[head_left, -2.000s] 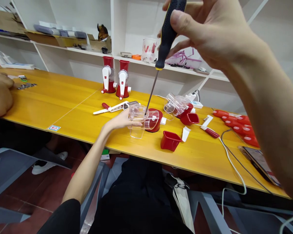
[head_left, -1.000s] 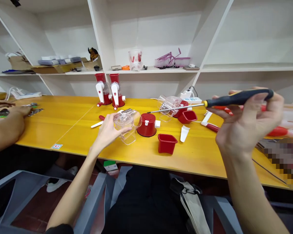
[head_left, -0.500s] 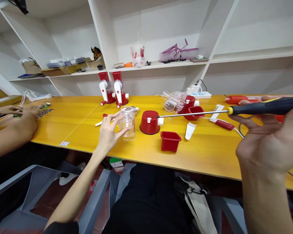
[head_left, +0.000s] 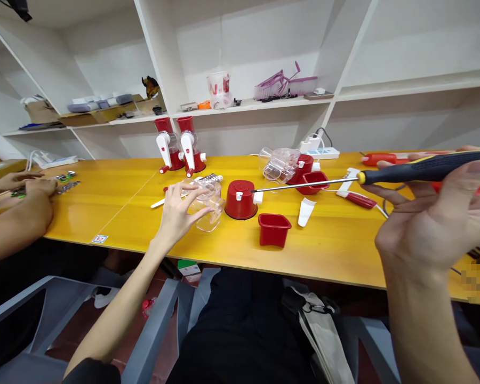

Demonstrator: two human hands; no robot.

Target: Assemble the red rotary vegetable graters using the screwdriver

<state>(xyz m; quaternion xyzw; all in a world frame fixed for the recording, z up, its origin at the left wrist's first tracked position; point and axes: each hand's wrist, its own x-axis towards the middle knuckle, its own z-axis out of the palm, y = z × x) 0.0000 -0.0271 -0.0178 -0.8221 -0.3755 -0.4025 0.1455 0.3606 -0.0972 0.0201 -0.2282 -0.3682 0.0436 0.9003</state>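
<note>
From the head camera, the left hand [head_left: 178,209] has its fingers curled around a clear plastic housing [head_left: 208,201], a see-through, hollow shell with a rounded drum shape, tilted on its side and resting low on the yellow table [head_left: 116,202], just beside a red base [head_left: 240,199]. The right hand [head_left: 432,213] grips a screwdriver [head_left: 384,176] by its black handle with yellow trim; the thin metal shaft lies almost level, its tip just above the red base. A red square cup [head_left: 273,229] stands near the table's front edge, with a white chute piece [head_left: 305,211] beside it. Two assembled red-and-white grinders [head_left: 176,145] stand upright at the back. White shelves [head_left: 240,106] line the wall. Another person's hands [head_left: 20,197] rest at the far left
</note>
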